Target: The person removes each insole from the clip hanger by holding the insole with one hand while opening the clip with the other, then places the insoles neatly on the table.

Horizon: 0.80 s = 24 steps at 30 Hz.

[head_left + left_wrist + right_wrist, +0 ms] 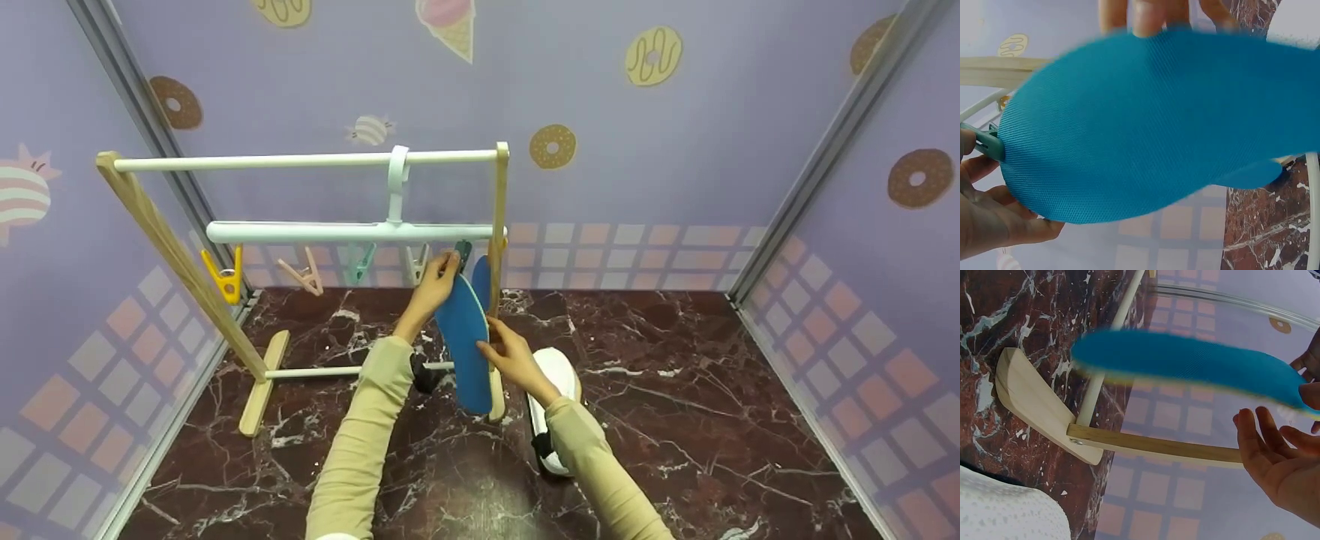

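Note:
A blue shoe insole (465,345) hangs lengthwise below the white hanger (315,232). At its upper end my left hand (433,289) pinches a green clothespin (991,145), whose tip meets the insole's rounded edge in the left wrist view. My right hand (517,358) is beside the insole's right edge. In the right wrist view its fingers are spread and loosely bent, with nothing gripped. Behind the rack's right post, a second blue insole (481,276) shows partly, close to a yellow clip.
The hanger hooks over the top bar of a wooden rack (255,160). Yellow (227,277), pink (304,274), teal (361,262) and white (417,262) clothespins hang along it. A white shoe (556,375) sits on the dark marbled floor, right of the rack's foot.

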Available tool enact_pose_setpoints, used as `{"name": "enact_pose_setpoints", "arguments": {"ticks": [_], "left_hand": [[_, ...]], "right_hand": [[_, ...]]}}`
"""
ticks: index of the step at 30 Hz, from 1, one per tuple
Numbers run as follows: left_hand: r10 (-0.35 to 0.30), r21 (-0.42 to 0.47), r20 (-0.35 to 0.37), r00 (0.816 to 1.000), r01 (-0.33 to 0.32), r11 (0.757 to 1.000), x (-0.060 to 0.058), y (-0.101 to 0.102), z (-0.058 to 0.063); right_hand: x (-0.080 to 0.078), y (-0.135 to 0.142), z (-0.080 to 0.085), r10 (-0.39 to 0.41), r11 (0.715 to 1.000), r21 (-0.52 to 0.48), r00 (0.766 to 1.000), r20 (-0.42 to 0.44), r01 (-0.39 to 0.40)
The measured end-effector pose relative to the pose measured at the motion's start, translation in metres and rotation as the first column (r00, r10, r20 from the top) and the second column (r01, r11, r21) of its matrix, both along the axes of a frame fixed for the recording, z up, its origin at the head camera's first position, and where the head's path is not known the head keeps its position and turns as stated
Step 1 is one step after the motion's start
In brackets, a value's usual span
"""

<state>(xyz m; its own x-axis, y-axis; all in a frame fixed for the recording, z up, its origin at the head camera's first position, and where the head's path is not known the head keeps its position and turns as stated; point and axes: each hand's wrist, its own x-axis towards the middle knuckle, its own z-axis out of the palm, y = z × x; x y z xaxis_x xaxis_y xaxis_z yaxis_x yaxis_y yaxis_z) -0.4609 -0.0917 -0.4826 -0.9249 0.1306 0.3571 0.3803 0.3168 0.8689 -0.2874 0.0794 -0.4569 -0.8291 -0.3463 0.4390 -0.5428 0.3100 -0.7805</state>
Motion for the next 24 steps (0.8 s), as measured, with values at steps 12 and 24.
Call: {"name": "enact_pose_setpoints", "arguments": {"ticks": [12,24], "left_hand": [[0.022,0.045,0.007,1.0,-0.022,0.999,0.089,0.015,0.081],[-0.129,0.166,0.015,0.992,0.124,0.978,-0.003,0.007,0.008]], "right_hand": [[0.005,-0.003,-0.009,-0.039,0.996,0.084,0.999,-0.026,0.041],[0.007,-0.002,-0.01,-0.008,0.998,0.067,1.0,0.005,0.008]]}}
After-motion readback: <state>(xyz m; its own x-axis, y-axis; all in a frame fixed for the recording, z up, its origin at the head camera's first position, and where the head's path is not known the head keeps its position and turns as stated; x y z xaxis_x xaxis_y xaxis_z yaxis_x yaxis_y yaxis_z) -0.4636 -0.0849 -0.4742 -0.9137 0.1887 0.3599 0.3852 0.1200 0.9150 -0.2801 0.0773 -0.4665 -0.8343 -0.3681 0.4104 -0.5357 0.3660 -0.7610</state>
